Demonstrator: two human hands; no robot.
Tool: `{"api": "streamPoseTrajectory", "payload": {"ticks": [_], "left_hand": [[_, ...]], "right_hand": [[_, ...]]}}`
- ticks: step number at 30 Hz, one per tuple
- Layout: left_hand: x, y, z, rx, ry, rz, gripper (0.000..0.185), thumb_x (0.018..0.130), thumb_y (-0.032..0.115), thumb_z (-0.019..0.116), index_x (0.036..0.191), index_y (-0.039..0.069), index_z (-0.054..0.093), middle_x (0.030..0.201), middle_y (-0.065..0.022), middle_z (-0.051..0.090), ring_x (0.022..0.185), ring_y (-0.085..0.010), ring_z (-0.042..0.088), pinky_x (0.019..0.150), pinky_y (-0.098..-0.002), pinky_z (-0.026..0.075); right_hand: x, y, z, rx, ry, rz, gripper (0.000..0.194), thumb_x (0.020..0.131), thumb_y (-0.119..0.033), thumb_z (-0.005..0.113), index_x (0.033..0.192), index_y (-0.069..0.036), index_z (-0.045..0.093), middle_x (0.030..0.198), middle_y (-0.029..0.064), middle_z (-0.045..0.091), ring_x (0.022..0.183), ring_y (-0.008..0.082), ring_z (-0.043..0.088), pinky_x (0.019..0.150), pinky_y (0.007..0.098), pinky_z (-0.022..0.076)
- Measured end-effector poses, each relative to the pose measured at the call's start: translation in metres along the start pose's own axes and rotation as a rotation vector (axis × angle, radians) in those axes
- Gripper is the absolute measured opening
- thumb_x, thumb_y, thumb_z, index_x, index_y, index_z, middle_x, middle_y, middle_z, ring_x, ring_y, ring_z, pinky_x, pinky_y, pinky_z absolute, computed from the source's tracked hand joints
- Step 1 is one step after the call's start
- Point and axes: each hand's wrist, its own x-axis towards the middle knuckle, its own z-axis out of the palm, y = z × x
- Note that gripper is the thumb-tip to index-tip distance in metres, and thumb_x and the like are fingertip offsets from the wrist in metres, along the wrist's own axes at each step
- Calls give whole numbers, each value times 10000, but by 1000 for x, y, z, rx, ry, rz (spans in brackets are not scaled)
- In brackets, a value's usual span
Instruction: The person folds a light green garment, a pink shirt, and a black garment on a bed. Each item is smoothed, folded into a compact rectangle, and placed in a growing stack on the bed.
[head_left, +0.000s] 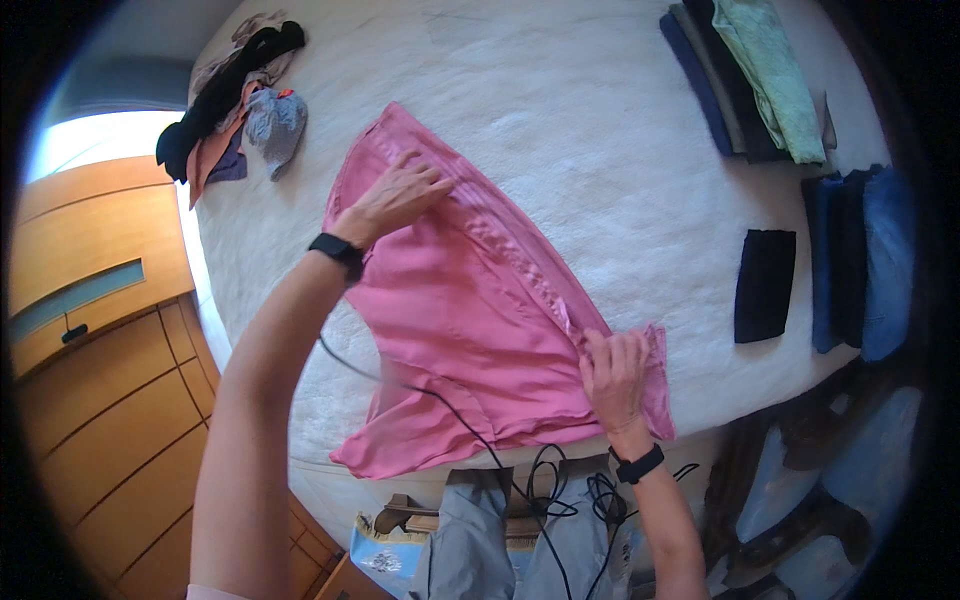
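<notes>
A pink cloth garment (465, 315) lies spread on a bed with a cream fleecy cover (540, 105). On its upper left part rests my left hand (409, 191), with the fingers bent over a lengthwise band; whether they pinch the cloth cannot be told. My right hand (615, 375) has its fingers curled onto the garment's lower right corner, gripping the cloth near the end of the same band. Part of the garment pokes out to the right of that hand. Both wrists wear black bands.
Crumpled clothes (225, 105) lie at the bed's upper left. On the right are folded clothes (772, 82), folded jeans (885, 262) and a folded black cloth (765, 285). A black cable (457, 412) crosses in front of the garment and hangs in loops before my legs.
</notes>
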Motion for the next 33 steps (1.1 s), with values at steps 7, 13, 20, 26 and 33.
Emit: {"api": "streamPoseTrajectory", "payload": {"ticks": [7,13,20,26,33], "left_hand": [[-78,-18,-37,54,-106,-101,59,784,109,535,823,117,578,822,-34,567,897,-183,541,859,-368,343],[-65,-57,-64,238,-175,-193,45,771,125,546,745,137,580,717,-20,573,832,-179,547,827,-358,334],[33,-87,-19,210,-67,-133,129,793,65,506,876,141,570,953,-20,558,974,-204,540,990,-422,294],[45,-90,-10,175,-170,-57,387,760,11,575,1109,155,492,1024,-19,544,1048,-220,520,1016,-451,291],[20,-97,-13,142,-190,39,231,786,32,548,991,137,528,887,-35,548,955,-199,540,990,-393,313]], "right_hand": [[-31,-10,-13,63,-106,-80,81,776,-63,575,848,-53,540,730,71,476,729,220,541,880,418,424],[-18,5,-30,461,-319,425,126,793,-95,623,876,-27,556,808,148,549,794,329,560,747,407,445],[20,42,-13,322,-136,339,184,799,-145,638,872,-13,533,823,167,561,817,358,541,726,423,425],[22,51,-11,466,-236,358,229,760,-138,669,902,-18,537,842,162,551,853,348,532,766,415,410],[16,38,-18,372,-216,178,200,751,-81,649,907,-29,534,814,144,543,856,321,524,788,413,402]]}}
